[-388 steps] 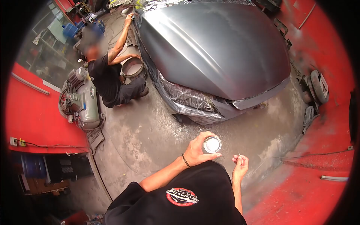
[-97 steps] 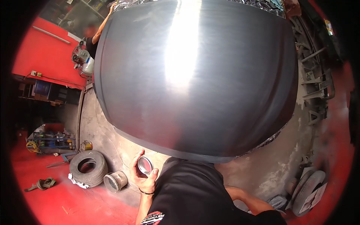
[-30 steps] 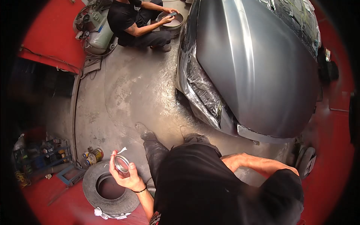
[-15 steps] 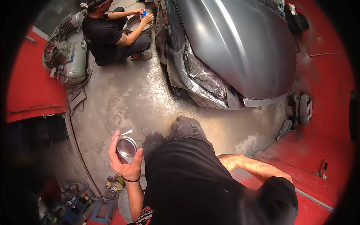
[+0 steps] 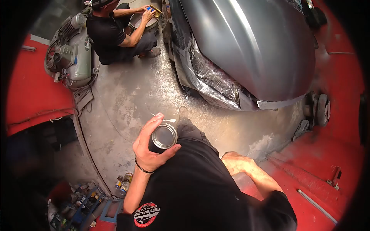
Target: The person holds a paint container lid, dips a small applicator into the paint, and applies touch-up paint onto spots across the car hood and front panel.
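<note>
My left hand [image 5: 148, 148] is wrapped around a small round metal can [image 5: 164, 136], thumb on one side and fingers on the other. Its silvery round end with a raised rim faces up toward me, and I cannot tell what is inside. A white strip shows just beyond the can, by the fingertips. Down at my right hip is my right hand [image 5: 234, 162]. The fingers there are turned away and mostly hidden, so whether they hold anything does not show.
A grey car [image 5: 250, 46] with a plastic-wrapped headlight stands ahead. To the left a co-worker [image 5: 111, 36] crouches by a bucket [image 5: 150, 27], holding blue and yellow items. Beside them is an air compressor [image 5: 79, 63]. Jars [image 5: 125, 183] and a blue rack lie lower left; a wheel [image 5: 320, 109] stands right.
My left hand has moved right and up with the can, now in front of my body. My right hand stays near my hip. The co-worker's hands have shifted slightly over the bucket.
</note>
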`<state>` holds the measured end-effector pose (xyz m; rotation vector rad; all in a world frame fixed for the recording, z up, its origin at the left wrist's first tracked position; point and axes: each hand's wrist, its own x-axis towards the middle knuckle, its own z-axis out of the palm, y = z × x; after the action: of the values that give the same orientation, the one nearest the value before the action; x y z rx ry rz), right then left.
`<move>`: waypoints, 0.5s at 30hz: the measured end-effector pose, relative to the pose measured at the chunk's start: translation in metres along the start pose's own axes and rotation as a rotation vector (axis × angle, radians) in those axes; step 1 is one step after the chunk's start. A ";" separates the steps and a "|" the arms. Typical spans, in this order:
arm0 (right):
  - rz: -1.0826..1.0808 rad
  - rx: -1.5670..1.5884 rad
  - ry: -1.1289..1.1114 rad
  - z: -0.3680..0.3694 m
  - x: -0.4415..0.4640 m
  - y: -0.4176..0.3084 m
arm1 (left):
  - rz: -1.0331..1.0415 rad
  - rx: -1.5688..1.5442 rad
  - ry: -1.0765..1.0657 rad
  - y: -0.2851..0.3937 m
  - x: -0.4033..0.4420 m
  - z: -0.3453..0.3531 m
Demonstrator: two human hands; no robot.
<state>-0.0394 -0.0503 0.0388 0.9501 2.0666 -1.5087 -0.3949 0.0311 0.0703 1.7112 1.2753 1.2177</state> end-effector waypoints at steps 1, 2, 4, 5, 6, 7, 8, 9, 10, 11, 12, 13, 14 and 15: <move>0.035 0.002 0.092 -0.019 0.003 0.003 | 0.030 -0.024 -0.045 -0.001 0.008 0.002; 0.072 0.003 0.182 -0.038 0.005 0.005 | 0.059 -0.051 -0.089 -0.003 0.015 0.003; 0.202 0.208 0.630 -0.081 0.014 -0.034 | 0.118 -0.095 -0.181 -0.008 0.030 0.003; 0.186 0.394 0.776 -0.087 0.029 -0.047 | 0.150 -0.121 -0.235 -0.012 0.038 0.001; 0.164 0.579 0.929 -0.092 0.046 -0.059 | 0.191 -0.146 -0.288 -0.017 0.046 -0.001; 0.141 0.765 1.080 -0.096 0.062 -0.072 | 0.228 -0.174 -0.342 -0.022 0.055 -0.005; 0.125 0.753 1.142 -0.097 0.080 -0.085 | 0.250 -0.189 -0.378 -0.024 0.064 -0.012; 0.115 0.738 1.197 -0.095 0.096 -0.096 | 0.256 -0.204 -0.409 -0.027 0.068 -0.023; 0.098 0.708 1.257 -0.098 0.110 -0.102 | 0.272 -0.219 -0.432 -0.033 0.075 -0.032; 0.187 0.593 1.316 -0.106 0.121 -0.107 | 0.290 -0.235 -0.457 -0.038 0.081 -0.042; 0.279 0.482 1.371 -0.114 0.133 -0.111 | 0.296 -0.250 -0.462 -0.044 0.086 -0.053; 0.371 0.369 1.420 -0.121 0.145 -0.112 | 0.300 -0.251 -0.476 -0.053 0.090 -0.064; 0.429 0.388 1.396 -0.125 0.152 -0.107 | 0.297 -0.251 -0.486 -0.061 0.091 -0.073; 0.403 0.506 1.349 -0.131 0.157 -0.108 | 0.294 -0.251 -0.497 -0.070 0.093 -0.082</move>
<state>-0.2171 0.0981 0.0484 2.9631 1.8675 -1.2433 -0.4872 0.1396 0.0615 1.8946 0.5695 0.9696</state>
